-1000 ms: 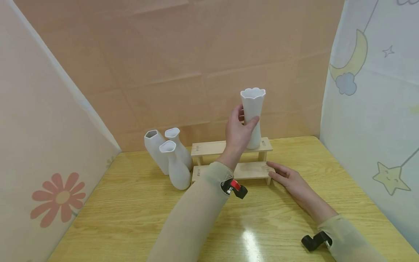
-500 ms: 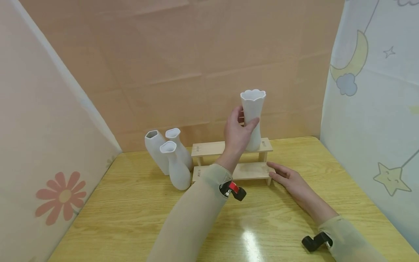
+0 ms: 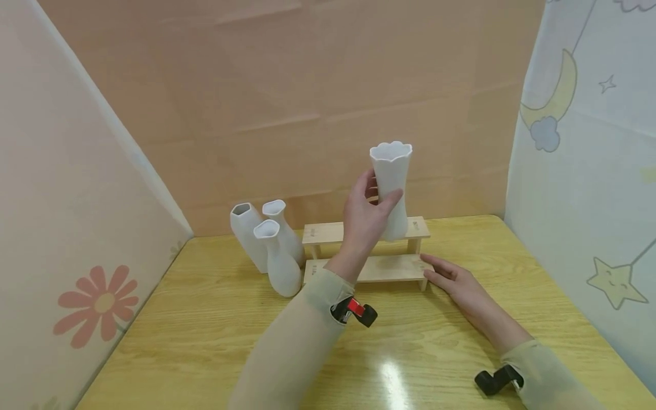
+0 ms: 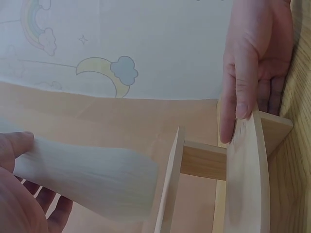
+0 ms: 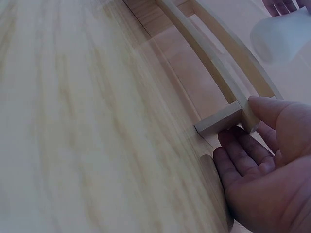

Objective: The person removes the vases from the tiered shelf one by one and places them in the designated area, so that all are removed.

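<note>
My left hand [image 3: 365, 219] grips a white vase [image 3: 392, 173] with a scalloped rim around its middle, thumb on the near side. The vase is nearly upright over the right part of the upper shelf [image 3: 324, 232] of a two-step wooden stand [image 3: 392, 268]. In the left wrist view, a gap shows between the vase's base [image 4: 141, 184] and that shelf. At the stand's right end, my right hand [image 3: 463, 289] holds the lower shelf: its thumb [image 5: 267, 108] lies on top and the fingers curl by the leg [image 5: 218, 120].
Left of the stand, three more white vases are grouped on the wooden table [image 3: 205, 330]: an angular one [image 3: 248, 236], a narrow-necked one [image 3: 282, 267] in front and another [image 3: 289, 236] behind it. An orange cloth wall [image 3: 256, 114] rises close behind, with printed side walls [image 3: 579, 171].
My left hand and the scalloped vase have shifted slightly left and toward me over the upper shelf. The right hand keeps its place on the stand. The other vases have not moved.
</note>
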`<state>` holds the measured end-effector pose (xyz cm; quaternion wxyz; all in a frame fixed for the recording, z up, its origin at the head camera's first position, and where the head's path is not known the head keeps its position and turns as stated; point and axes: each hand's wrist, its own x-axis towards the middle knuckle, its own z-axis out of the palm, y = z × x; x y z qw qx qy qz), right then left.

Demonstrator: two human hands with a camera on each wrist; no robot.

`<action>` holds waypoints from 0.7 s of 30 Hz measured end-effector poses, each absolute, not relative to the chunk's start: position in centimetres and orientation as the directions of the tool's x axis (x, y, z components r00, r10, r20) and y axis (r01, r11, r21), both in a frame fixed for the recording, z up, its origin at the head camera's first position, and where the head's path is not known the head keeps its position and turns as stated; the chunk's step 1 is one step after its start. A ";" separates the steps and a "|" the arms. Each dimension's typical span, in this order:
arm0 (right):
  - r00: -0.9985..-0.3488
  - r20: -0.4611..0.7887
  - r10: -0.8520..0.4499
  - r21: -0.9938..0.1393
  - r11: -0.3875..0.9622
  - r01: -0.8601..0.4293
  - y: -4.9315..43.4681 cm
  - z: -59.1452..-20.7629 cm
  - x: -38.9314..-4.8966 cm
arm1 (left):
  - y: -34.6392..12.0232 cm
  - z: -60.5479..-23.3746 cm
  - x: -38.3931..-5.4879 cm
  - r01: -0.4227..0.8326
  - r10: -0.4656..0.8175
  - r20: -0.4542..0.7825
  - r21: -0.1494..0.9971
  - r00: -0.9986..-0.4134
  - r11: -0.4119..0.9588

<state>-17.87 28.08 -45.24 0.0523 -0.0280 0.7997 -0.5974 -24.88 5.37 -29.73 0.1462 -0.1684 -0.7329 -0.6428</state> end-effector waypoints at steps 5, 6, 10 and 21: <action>-0.993 -0.059 -0.105 -0.955 0.295 0.026 28.1 -45.3 -17.9 | 4.1 -29.6 -23.9 0.450 0.075 0.444 0.886 -0.893 0.112; -0.993 -0.061 -0.104 -0.955 0.296 0.028 28.1 -45.3 -17.9 | 3.8 -29.5 -23.7 0.455 0.079 0.448 0.883 -0.890 0.115; -0.993 -0.061 -0.104 -0.958 0.285 0.029 28.1 -45.4 -17.9 | 2.8 -29.5 -22.9 0.473 0.095 0.464 0.873 -0.881 0.117; -0.993 -0.055 -0.102 -0.961 0.274 0.025 28.1 -45.2 -17.7 | -0.3 -29.4 -20.9 0.489 0.106 0.479 0.864 -0.872 0.118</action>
